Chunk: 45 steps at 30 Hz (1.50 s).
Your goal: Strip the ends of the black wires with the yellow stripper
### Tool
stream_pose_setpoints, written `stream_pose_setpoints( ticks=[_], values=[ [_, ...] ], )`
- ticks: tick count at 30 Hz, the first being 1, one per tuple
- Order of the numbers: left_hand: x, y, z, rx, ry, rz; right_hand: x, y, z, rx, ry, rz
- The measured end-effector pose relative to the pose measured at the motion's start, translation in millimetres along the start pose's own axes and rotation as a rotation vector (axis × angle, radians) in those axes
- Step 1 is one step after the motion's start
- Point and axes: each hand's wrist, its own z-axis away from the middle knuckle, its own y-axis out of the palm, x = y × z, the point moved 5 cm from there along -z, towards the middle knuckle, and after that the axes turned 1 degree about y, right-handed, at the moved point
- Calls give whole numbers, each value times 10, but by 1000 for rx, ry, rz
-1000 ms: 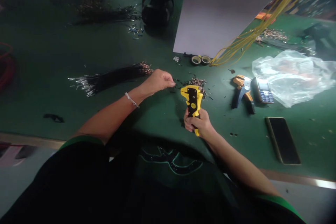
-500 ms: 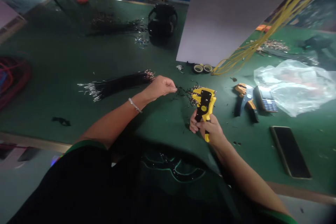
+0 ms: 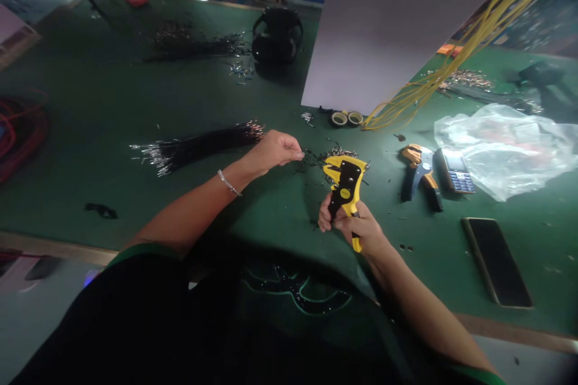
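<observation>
My right hand (image 3: 354, 225) is wrapped round a yellow and black wire stripper (image 3: 347, 183), its jaws pointing away and to the left. To its left, my left hand (image 3: 282, 150) is closed in a pinch; whatever the fingertips hold is too small to make out. Small metal terminals (image 3: 341, 153) lie in a heap behind the stripper's head, with dark scraps (image 3: 311, 159) by my left fingertips. A bundle of black wires (image 3: 203, 144) rests left of my left hand, copper ends towards it and silvery ends at the far side.
An orange and blue stripper (image 3: 422, 174), a keypad phone (image 3: 456, 169), a smartphone (image 3: 497, 261) and a clear plastic bag (image 3: 506, 144) lie at right. Tape rolls (image 3: 347, 119) sit by a grey panel (image 3: 361, 30). Yellow wires (image 3: 474, 48) hang at upper right. A black headset (image 3: 277, 36) stands behind.
My right hand has moved slightly left and nearer to me with the stripper, which tilts a little more. My left hand stays pinched in nearly the same place.
</observation>
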Motion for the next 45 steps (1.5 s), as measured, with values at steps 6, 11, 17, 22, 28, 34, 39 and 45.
stream_pose_setpoints(
  ticks=[6,11,17,22,28,34,39,45],
  values=[
    [13,-10,2,8,-5,12,-44,12,-29,78,34,-10],
    [-9,11,15,32,-12,23,-47,1,-28,73,30,-4],
    [-48,40,40,67,-3,8,-58,32,-33,97,52,-21],
    [-29,44,37,77,21,-12,-86,21,-27,75,67,2],
    [-47,43,31,71,4,-21,-103,40,8,39,36,14],
    [-36,58,33,99,4,-10,-100,92,46,-16,35,40],
    [9,63,17,98,-15,10,-112,128,61,-55,50,30],
    [68,55,-12,89,-4,-5,-145,98,49,-99,46,44]
  ],
)
